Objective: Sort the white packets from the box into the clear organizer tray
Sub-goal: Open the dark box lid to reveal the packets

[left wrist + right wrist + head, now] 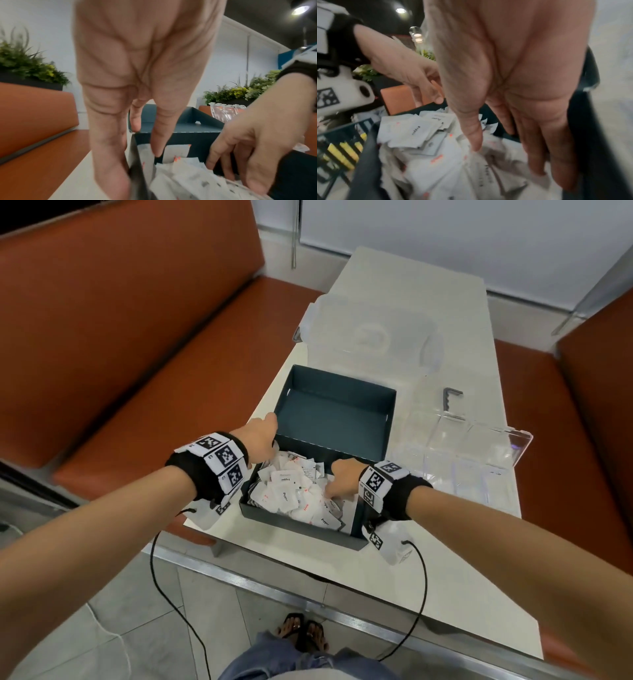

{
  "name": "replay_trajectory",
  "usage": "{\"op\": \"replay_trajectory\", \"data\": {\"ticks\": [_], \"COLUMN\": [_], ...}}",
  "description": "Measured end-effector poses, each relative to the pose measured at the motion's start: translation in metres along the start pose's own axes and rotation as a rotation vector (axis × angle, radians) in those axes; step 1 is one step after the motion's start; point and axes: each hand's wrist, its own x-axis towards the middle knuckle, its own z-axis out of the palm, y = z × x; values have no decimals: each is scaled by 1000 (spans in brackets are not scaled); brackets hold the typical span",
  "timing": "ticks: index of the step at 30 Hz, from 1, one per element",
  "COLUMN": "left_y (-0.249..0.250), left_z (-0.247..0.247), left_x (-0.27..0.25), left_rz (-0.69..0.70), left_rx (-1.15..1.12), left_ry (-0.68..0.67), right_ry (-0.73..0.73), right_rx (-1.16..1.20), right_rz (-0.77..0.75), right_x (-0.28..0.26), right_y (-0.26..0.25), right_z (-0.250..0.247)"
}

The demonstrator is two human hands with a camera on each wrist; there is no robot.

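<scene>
Fingertips of both hands hidden in head view. Packets fill dark box, centre frame; "Pepper" legible, red print blurred. Right hand fingers extended onto packets, gripping nothing. Left hand straddles box wall, thumb inside. Organizer tray right, partly transparent.

light: bright, even, ceiling lamp glaring | blur: wrist views smeared | edges: wide-angle bending
</scene>
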Motion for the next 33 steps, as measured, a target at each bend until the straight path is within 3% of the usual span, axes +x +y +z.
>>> {"op": "replay_trajectory", "data": {"ticks": [5, 9, 13, 18, 21, 27, 33], "left_y": [-13, -21, -24, -26, -28, -27, -24], "left_z": [14, 14, 14, 18, 20, 16, 20], "left_x": [0, -1, 0, 1, 3, 6, 7], "left_rz": [-4, -27, -35, -35, -25, -23, 16], "left_rx": [-176, -335, -368, -394, -388, -394, -319], "left_ry": [8, -6, -2, -5, -19, -38, 11], "right_ry": [-87, -64, -34, 104, 142, 54, 49], "right_rx": [490, 636, 682, 494, 521, 660, 642], "right_rz": [72, 113, 91, 20, 18, 119, 53], "right_x": [10, 11, 6, -5, -7, -2, 2], "right_y": [-15, -20, -19, -14, -5, -3, -25], "right_z": [9, 11, 10, 5, 3, 18, 25]}}
